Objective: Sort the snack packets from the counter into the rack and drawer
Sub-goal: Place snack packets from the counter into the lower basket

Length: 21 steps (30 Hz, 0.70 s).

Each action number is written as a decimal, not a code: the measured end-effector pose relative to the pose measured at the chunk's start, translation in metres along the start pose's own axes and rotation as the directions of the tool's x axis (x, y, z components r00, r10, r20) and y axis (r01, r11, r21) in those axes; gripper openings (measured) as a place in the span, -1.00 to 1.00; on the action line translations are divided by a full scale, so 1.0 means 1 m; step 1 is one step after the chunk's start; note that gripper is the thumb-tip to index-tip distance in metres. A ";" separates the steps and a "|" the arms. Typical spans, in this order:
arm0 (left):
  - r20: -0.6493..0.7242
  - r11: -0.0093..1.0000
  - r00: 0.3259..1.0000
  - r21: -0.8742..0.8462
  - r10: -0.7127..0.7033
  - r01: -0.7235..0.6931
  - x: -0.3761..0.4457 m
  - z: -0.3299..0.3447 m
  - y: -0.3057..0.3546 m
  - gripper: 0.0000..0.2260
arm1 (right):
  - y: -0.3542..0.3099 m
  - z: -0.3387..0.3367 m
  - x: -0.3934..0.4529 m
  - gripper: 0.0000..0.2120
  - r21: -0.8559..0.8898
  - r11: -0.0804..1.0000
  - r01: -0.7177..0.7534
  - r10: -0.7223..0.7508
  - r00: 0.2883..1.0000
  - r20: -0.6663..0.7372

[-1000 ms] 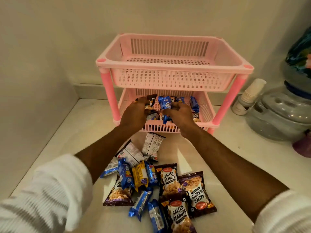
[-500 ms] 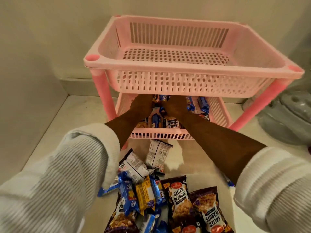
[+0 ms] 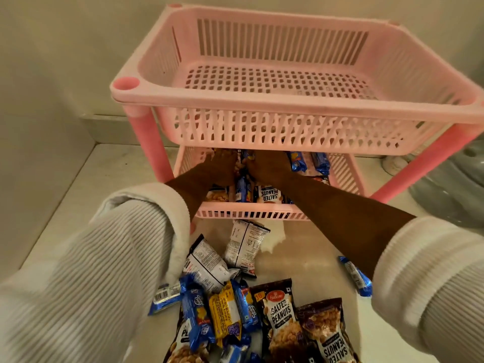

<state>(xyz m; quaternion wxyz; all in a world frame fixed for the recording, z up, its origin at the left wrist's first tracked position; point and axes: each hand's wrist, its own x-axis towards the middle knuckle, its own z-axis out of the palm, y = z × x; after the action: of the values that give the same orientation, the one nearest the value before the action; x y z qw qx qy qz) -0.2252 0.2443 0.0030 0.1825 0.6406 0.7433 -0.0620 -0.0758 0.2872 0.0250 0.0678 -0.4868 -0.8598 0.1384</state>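
Both hands, left [image 3: 222, 163] and right [image 3: 269, 166], deep in rack [image 3: 262, 100] lower tier among packets there [image 3: 269, 193]; grip state hidden, cannot tell. Top tier holds none. Pile of packets [image 3: 262, 310] left on surface [image 3: 309, 252] before rack; drawer unseen.

Off-task only: plain beige wall [image 3: 65, 61] behind and left, low ledge [image 3: 104, 127] along its base. Translucent grey container [image 3: 450, 189] at right edge on the surface [image 3: 78, 195], small white object [image 3: 392, 165] just beside it, unclear.

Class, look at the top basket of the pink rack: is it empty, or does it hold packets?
Empty. The top basket shows only its bare perforated floor; the packets sit in the lower basket, where both hands reach.
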 end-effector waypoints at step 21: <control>-0.150 0.995 0.987 0.069 -0.059 0.070 -0.003 0.013 -0.015 -0.33 | -0.007 0.011 -0.004 -0.51 -0.007 0.999 0.033 -0.033 0.999 -0.022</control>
<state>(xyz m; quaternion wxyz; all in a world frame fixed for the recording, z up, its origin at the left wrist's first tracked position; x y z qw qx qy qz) -0.2372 0.2344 -0.0097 0.1010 0.6255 0.7722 -0.0477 -0.0817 0.2783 0.0169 0.0779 -0.4743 -0.8674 0.1291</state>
